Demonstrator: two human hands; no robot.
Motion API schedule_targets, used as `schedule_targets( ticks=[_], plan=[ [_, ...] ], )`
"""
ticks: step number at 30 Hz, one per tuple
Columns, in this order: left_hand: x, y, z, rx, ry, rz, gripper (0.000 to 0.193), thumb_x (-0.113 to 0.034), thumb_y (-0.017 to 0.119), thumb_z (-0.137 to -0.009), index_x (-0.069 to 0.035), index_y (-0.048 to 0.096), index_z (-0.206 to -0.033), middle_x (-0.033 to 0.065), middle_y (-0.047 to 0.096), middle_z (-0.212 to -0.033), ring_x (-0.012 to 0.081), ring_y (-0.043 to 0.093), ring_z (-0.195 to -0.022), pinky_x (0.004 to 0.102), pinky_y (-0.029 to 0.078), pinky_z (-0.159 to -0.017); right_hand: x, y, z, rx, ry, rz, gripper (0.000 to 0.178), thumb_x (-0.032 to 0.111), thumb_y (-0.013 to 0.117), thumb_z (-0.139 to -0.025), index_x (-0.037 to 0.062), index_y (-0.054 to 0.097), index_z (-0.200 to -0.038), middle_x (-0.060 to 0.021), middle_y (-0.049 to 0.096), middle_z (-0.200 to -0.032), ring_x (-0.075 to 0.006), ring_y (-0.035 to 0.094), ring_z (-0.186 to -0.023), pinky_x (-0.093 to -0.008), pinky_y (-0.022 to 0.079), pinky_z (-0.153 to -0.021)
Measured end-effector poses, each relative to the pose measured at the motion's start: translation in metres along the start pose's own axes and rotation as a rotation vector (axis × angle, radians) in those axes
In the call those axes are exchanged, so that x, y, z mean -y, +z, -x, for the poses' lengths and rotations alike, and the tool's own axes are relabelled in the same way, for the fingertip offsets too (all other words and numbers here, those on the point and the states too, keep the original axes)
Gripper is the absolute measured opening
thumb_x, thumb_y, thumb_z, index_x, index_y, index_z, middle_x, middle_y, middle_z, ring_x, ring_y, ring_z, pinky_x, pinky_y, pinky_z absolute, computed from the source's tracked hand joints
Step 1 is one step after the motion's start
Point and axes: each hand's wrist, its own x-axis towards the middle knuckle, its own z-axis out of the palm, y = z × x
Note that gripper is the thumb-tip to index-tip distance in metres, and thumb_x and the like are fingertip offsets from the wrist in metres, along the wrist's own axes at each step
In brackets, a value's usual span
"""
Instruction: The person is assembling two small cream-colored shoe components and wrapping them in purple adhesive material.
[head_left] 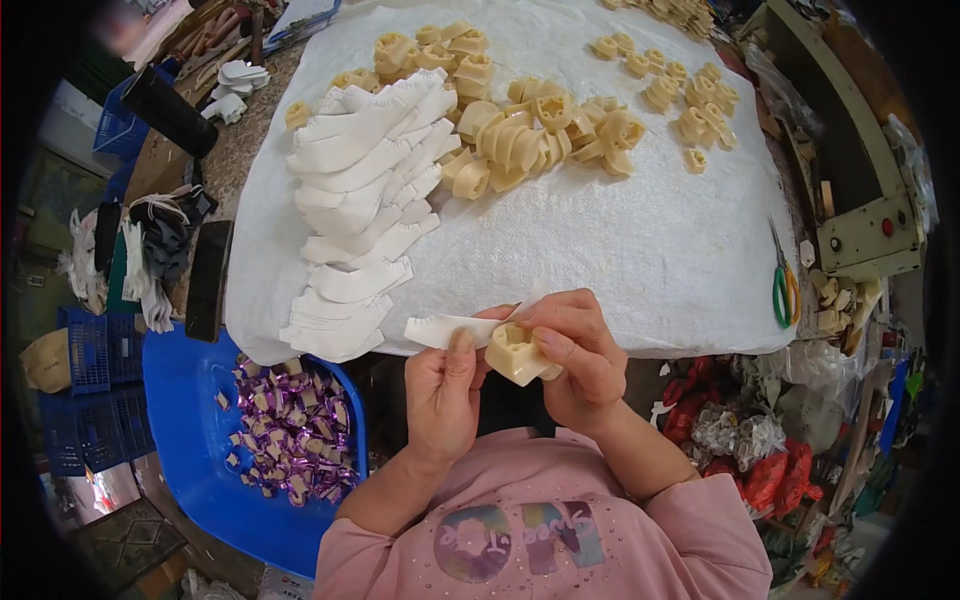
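Note:
My left hand (444,393) pinches a white curved strip (432,329) between thumb and fingers, close to the table's near edge. The strip runs behind a cream hollow plastic piece (517,354), shaped like a small shoe heel, and its far end shows by my right fingers. My right hand (578,360) is closed round that piece, whose hollow side faces up. Overlapping white strips (365,215) with notched edges lie fanned out on the left of the table. Beyond and beside them sits a heap of similar cream pieces (520,140).
A white woven sheet (560,235) covers the table. More cream pieces (697,125) stand at the far right; scissors (782,285) lie at the right edge. A dark phone (208,280) lies left. Below, a blue basin (185,440) holds purple-covered pieces. Red bags (778,480) lie lower right.

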Motion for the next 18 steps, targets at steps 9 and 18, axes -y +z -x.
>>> schedule_targets(
  ticks=[9,18],
  plan=[
    [-0.0008,0.0033,0.0029,-0.013,0.021,-0.02,0.042,-0.021,0.034,-0.1,0.014,0.047,-0.12,0.0202,0.053,-0.121,0.021,0.055,-0.107,0.031,0.045,-0.094,0.0004,-0.0011,-0.0011,0.019,0.014,-0.006,0.047,-0.012,0.064,-0.064,0.0048,0.057,-0.107,-0.0134,0.06,-0.1,-0.0295,0.057,-0.083,-0.0353,0.048,-0.069],
    [0.0032,0.0027,0.0043,-0.031,0.144,-0.295,0.038,-0.016,0.034,-0.099,0.014,0.049,-0.118,0.02,0.056,-0.118,0.0176,0.056,-0.103,0.0276,0.045,-0.088,0.0016,-0.0032,-0.008,0.112,-0.047,0.332,0.03,0.002,0.064,-0.063,0.0065,0.057,-0.092,-0.0066,0.06,-0.092,-0.0241,0.051,-0.075,-0.0382,0.034,-0.067]
  ],
)
